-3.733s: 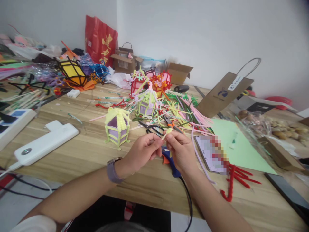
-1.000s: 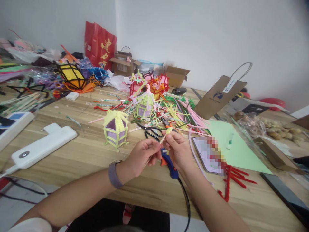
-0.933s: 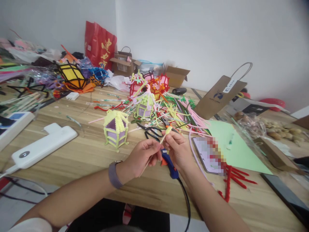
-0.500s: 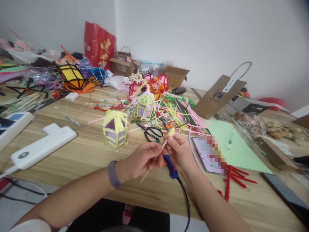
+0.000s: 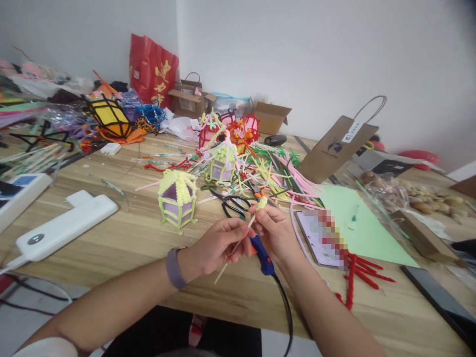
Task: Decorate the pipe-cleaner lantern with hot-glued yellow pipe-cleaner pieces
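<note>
A thin wooden stick [image 5: 221, 273] slants up between my hands above the table. My left hand [image 5: 221, 245] pinches it near the middle between thumb and fingers. At its upper end my right hand [image 5: 274, 229] is closed on a pale yellow pipe cleaner [image 5: 262, 202], which looks coiled round the tip. Just under my hands lies a blue hot glue gun [image 5: 264, 255], partly covered by them. Black-handled scissors [image 5: 236, 206] rest beyond my fingers. A yellow and purple lantern [image 5: 177, 202] stands left of my hands, with a similar lantern [image 5: 221, 163] behind it.
Loose pipe cleaners [image 5: 275, 168] spread behind my hands. A phone [image 5: 316, 243] and red pipe cleaners [image 5: 351, 282] lie to the right, near a green sheet [image 5: 372, 233]. On the left is a white power strip [image 5: 70, 223]. A paper bag [image 5: 334, 148] leans at the back right.
The stick and the yellow coil have shifted very slightly, and more of the coil shows above my right fingers. Both hands keep their grip in nearly the same place.
</note>
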### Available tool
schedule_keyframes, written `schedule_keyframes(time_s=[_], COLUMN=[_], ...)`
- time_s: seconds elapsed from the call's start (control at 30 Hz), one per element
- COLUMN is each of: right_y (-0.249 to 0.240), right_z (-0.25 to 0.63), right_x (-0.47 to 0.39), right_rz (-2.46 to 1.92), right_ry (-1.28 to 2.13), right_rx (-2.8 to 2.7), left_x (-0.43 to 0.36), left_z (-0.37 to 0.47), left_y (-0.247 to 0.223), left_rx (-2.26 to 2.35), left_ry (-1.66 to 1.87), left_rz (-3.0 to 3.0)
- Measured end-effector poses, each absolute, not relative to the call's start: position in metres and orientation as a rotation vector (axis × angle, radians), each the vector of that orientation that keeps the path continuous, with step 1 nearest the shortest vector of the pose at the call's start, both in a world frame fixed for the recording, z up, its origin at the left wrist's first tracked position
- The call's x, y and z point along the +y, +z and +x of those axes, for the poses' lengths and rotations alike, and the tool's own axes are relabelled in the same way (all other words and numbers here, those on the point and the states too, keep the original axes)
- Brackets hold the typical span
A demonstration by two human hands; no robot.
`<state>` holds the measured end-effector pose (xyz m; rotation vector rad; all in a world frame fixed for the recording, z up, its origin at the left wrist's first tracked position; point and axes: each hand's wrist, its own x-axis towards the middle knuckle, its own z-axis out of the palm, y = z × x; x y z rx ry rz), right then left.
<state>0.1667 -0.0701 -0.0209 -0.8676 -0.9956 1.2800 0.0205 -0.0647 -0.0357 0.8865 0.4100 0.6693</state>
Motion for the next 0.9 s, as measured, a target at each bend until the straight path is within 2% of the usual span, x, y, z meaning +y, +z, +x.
schedule_keyframes(time_s=[0.17,0.5,0.9], right_y=[-0.0204,-0.0273,-0.026], right_z=[0.1669,0.1671,0.171], right_x=[-0.0716,-0.0655,-0.0675], right_rz=[-0.816,-0.928,-0.945], right_ry=[1.36,1.201,1.219], right_rx=[-0.987,-1.012,-1.134], left_x=[-0.0657,-0.0657,-0.0655], left_z=[0.0197,0.0271,0.0251], left_y=[-0.0375,-0.0367,-0.0362], left_rx=[0.341,0.496,0.514], left_ry=[0.531,0.833,0.824], left_rz=[0.796,0.898,0.886])
